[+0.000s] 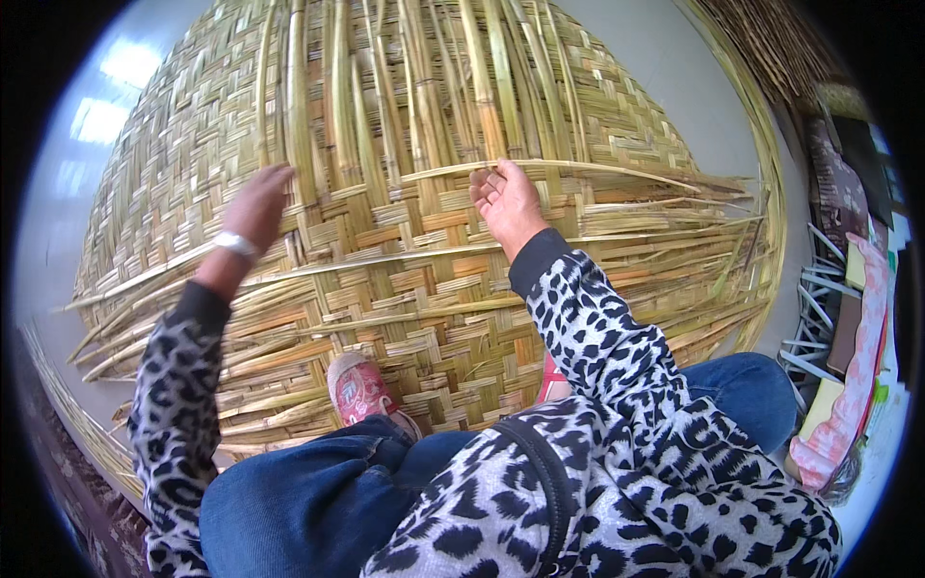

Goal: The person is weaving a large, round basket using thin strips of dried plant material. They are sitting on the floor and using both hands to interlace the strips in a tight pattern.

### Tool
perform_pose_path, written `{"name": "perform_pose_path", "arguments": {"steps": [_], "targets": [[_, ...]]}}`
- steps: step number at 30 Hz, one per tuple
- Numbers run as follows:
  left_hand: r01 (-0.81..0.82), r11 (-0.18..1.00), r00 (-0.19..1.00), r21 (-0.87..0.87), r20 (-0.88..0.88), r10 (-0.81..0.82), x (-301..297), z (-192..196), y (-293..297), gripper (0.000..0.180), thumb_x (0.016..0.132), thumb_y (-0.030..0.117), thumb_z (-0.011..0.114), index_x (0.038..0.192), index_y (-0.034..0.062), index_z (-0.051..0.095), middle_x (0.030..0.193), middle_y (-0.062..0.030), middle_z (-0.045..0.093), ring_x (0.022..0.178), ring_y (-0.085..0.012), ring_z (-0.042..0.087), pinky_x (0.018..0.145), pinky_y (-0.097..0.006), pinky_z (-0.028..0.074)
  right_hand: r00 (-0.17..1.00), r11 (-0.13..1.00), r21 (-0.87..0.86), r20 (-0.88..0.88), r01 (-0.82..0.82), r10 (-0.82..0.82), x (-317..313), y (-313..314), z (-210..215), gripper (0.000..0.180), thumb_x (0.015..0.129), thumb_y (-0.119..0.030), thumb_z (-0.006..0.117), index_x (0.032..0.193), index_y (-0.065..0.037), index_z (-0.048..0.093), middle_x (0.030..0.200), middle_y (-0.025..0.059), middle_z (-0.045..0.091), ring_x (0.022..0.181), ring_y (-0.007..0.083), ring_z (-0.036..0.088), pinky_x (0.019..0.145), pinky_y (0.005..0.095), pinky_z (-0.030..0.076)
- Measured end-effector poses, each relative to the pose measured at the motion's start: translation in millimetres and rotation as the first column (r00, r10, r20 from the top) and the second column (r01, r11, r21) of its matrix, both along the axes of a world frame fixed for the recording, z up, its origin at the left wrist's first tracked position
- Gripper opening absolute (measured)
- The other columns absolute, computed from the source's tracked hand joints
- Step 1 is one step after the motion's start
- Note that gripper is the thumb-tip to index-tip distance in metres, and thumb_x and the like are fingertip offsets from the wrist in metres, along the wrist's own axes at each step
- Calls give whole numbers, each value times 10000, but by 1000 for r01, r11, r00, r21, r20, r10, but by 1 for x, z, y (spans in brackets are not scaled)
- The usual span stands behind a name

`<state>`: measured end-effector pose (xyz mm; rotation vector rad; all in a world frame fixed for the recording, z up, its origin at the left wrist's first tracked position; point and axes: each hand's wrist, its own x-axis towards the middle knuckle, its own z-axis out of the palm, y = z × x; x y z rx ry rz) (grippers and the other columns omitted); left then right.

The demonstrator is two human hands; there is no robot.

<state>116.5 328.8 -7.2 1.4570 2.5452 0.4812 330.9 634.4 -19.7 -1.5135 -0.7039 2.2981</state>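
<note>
A large mat (376, 231) woven from flat yellow-green reed strips lies spread before me. Long lengthwise strips (487, 87) stand loose from its far part, where the weave shows beneath them. One thin crosswise reed strip (617, 170) runs from the mat's middle toward its right edge. My right hand (511, 204) has its fingers curled at this strip, which passes by the fingertips and seems pinched there. Over the left side of the lengthwise strips is my left hand (258, 207), wearing a pale bracelet (236, 245). Motion smears its fingers, and whatever they may hold is hidden.
Loose strip ends fan out at the left (106, 352) and right (732, 231) edges. My pink shoe (361, 387) rests on the mat. A folding rack (814, 299) and pink cloth (853, 385) stand right. Brown stalks (771, 43) lie at the far right.
</note>
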Motion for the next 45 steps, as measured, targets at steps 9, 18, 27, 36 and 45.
{"name": "perform_pose_path", "arguments": {"steps": [9,18,27,36,45], "targets": [[132,990,969,-45,214,-120,92,12,192,339,861,254,671,1146,71,645,1105,-131,639,1065,-325,591,920,-419,488,987,984,109,-60,-140,147,3,29,21,543,992,-600,355,983,-84,520,1044,167,634,959,239,601,836,395,509],[-389,906,781,170,582,226,87,-9,186,268,892,283,674,949,24,712,812,-123,718,730,-252,698,686,-344,539,478,243,533,362,-811,800,-93,66,19,854,901,-677,506,1334,58,466,1259,233,557,1198,288,534,991,383,464],[-659,748,433,83,854,287,68,-18,179,268,910,215,672,944,-51,686,771,-75,718,663,-103,651,622,-252,512,451,341,337,340,-878,825,-115,64,-2,588,840,-534,720,1091,-14,612,930,123,674,784,161,648,664,301,531],[-549,832,532,81,802,273,69,-50,193,292,886,224,667,1030,-29,686,880,-143,732,816,-200,712,758,-313,549,635,516,454,153,-726,757,-94,53,6,289,861,-200,760,1056,-32,629,872,21,669,674,87,604,591,227,488],[-304,952,578,33,801,157,72,-43,189,330,916,109,628,1205,-49,615,1099,-139,698,1004,-203,657,916,-320,508,717,619,469,44,-630,696,-73,62,5,217,896,-146,711,1058,-36,617,933,16,650,854,88,606,710,223,514]]}}
